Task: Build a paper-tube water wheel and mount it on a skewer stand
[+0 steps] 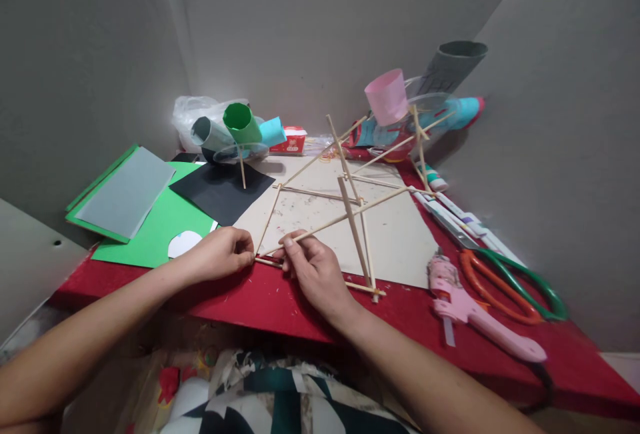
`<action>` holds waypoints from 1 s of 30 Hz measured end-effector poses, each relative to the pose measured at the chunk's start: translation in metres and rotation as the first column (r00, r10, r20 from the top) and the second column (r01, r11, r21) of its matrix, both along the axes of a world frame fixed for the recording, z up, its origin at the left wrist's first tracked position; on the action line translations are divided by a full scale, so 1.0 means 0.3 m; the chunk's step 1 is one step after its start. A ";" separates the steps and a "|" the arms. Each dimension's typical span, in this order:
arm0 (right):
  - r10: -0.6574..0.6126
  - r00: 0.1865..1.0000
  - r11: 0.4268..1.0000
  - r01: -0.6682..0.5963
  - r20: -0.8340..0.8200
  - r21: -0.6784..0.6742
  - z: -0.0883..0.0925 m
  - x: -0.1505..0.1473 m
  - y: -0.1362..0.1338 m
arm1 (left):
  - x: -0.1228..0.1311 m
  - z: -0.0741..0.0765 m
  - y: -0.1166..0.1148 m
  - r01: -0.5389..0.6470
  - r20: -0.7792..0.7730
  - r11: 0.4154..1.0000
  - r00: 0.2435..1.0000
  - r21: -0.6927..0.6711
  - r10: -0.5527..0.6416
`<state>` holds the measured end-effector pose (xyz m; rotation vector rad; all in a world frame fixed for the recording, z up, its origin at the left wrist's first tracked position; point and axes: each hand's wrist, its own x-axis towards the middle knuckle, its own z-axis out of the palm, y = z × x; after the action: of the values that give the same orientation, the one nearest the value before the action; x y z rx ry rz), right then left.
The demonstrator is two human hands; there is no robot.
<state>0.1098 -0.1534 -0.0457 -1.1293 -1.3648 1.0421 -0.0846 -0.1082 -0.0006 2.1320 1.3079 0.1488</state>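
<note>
A frame of thin wooden sticks [320,193] stands on a pale board [410,241], with some sticks flat and others slanting upward. My right hand [323,277] pinches a long wooden stick [327,225] near its lower end; the stick slopes up to the right across the frame. At the frame's near left corner, my left hand [225,254] has its fingers closed on the stick ends. Its fingertips hide part of that joint. The tip of the long stick lies close to this corner; whether it touches cannot be made out.
On the red table [220,297], a pink glue gun [467,314] and orange-and-green-handled scissors [500,287] lie right, beside markers [480,227]. Green paper [150,234] and black paper [225,194] lie left. Paper tubes [243,124] stand behind; a pink paper tube [387,97] rises back right.
</note>
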 end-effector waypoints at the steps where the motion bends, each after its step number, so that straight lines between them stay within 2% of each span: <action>1: 0.003 1.000 1.000 -0.003 0.000 -0.001 0.000 0.000 0.000 | 0.002 0.001 -0.001 0.004 -0.010 1.000 1.000 0.009 -0.004; 9: 0.014 1.000 1.000 -0.014 0.021 -0.012 -0.008 0.003 0.000 | -0.010 0.008 -0.012 0.070 -0.055 0.997 0.996 0.026 -0.069; 15: 0.029 0.999 1.000 -0.029 0.024 -0.011 -0.004 0.003 0.001 | -0.011 0.000 -0.026 0.118 -0.131 0.983 0.986 0.139 -0.100; 24: 0.024 0.999 1.000 -0.024 0.024 -0.003 0.001 0.004 -0.003 | -0.023 -0.007 -0.038 0.204 -0.088 0.956 0.978 0.211 -0.189; 27: 0.009 0.999 1.000 -0.010 0.037 0.016 0.006 0.007 -0.004 | -0.028 -0.002 -0.044 0.179 -0.050 0.967 0.984 0.181 -0.173; 30: -0.009 0.998 0.999 0.007 0.056 0.041 0.012 0.010 -0.006 | -0.025 0.006 -0.044 0.127 0.028 0.990 0.991 0.060 -0.129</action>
<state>0.1129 -0.1553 -0.0420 -1.1404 -1.4187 0.9791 -0.0921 -0.1214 0.0011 2.2460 1.1579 0.1684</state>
